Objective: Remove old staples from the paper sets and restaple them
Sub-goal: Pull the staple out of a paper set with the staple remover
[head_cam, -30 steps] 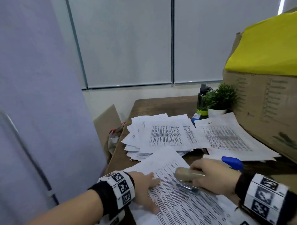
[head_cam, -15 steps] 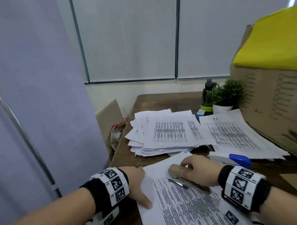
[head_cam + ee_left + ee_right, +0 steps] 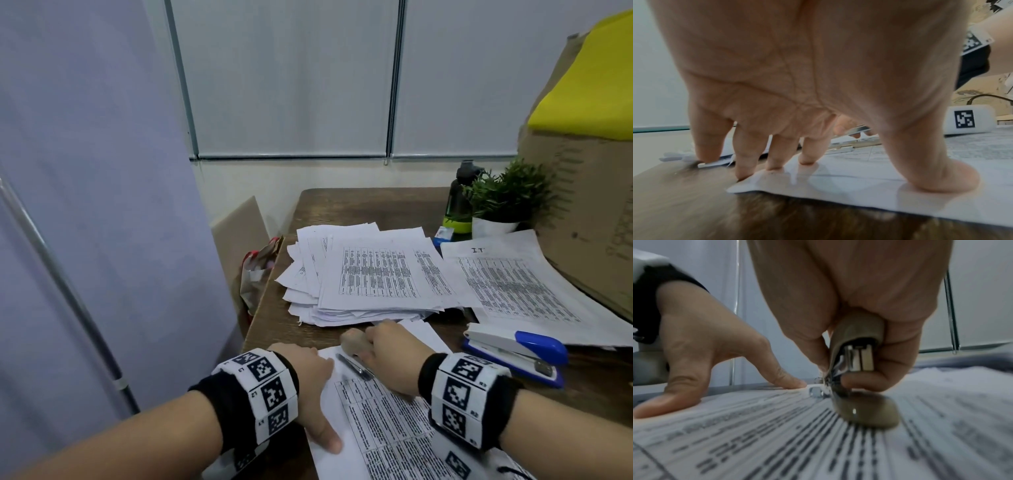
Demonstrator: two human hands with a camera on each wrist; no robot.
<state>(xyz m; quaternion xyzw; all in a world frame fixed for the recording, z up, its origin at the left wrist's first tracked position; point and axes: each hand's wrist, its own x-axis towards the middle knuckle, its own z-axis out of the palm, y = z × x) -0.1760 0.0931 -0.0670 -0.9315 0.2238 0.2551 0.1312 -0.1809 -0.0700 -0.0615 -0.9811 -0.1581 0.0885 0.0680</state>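
A printed paper set (image 3: 394, 431) lies at the near edge of the wooden table (image 3: 359, 205). My left hand (image 3: 310, 377) presses flat on its left corner, fingers straight, thumb (image 3: 941, 178) spread onto the sheet (image 3: 859, 183). My right hand (image 3: 390, 356) grips a beige stapler (image 3: 352, 339) held over the set's top left corner, its metal lower arm (image 3: 354, 366) lying on the paper. In the right wrist view the stapler (image 3: 857, 353) gapes, its beige base (image 3: 865, 412) resting on the print (image 3: 797, 443) beside my left hand (image 3: 705, 345).
A blue and white stapler (image 3: 513, 353) lies right of my right hand. Behind are a thick pile of paper sets (image 3: 376, 274) and another pile (image 3: 513, 284). A potted plant (image 3: 507, 202), a dark bottle (image 3: 459, 198) and a big cardboard box (image 3: 589, 212) stand at the back right.
My right hand has carried the beige stapler up the sheet toward its top left corner. My left hand has slid back toward the sheet's left edge.
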